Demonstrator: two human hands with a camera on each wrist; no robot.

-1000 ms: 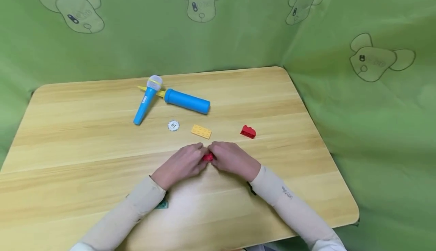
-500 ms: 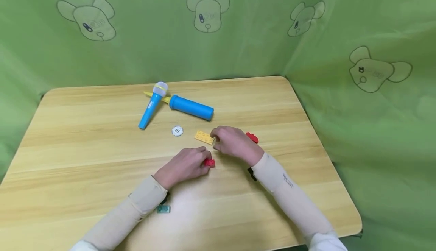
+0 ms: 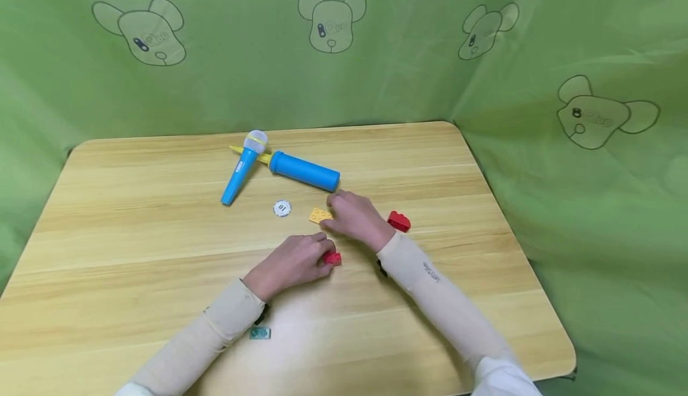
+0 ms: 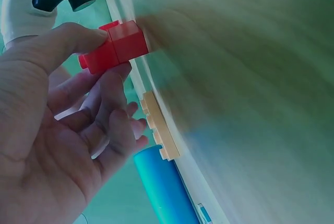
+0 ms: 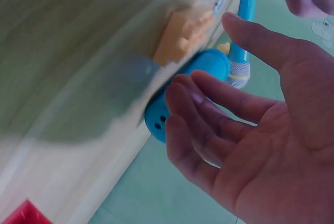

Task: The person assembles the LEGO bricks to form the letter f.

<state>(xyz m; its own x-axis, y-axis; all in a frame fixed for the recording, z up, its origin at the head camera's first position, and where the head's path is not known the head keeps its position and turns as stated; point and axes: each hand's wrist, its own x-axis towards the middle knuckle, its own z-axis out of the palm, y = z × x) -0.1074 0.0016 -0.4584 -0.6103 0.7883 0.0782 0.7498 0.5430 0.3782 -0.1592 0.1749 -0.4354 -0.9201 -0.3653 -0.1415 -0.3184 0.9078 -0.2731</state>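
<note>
My left hand [image 3: 292, 264] pinches a red toy building brick [image 3: 332, 258] between thumb and fingertips, just above or on the table. In the left wrist view the red piece [image 4: 116, 46] has a seam across its middle and studs at one end. My right hand [image 3: 356, 217] hovers over the right end of a flat yellow-orange brick [image 3: 318, 214] with studs on top. The right wrist view shows the right thumb and curved fingers apart, with a gap between them and the yellow-orange brick [image 5: 180, 36] beyond.
A second red brick [image 3: 399, 221] with a curved top lies to the right. A white "10" chip [image 3: 282, 208], a blue toy microphone [image 3: 239, 175] and a blue cylinder with a yellow end [image 3: 303, 171] lie farther back. A small green translucent piece [image 3: 260, 332] is near the left forearm.
My right hand has let go of the red brick and moved away from me to the yellow-orange brick. The left hand keeps its pinch. The head view has tilted slightly upward.
</note>
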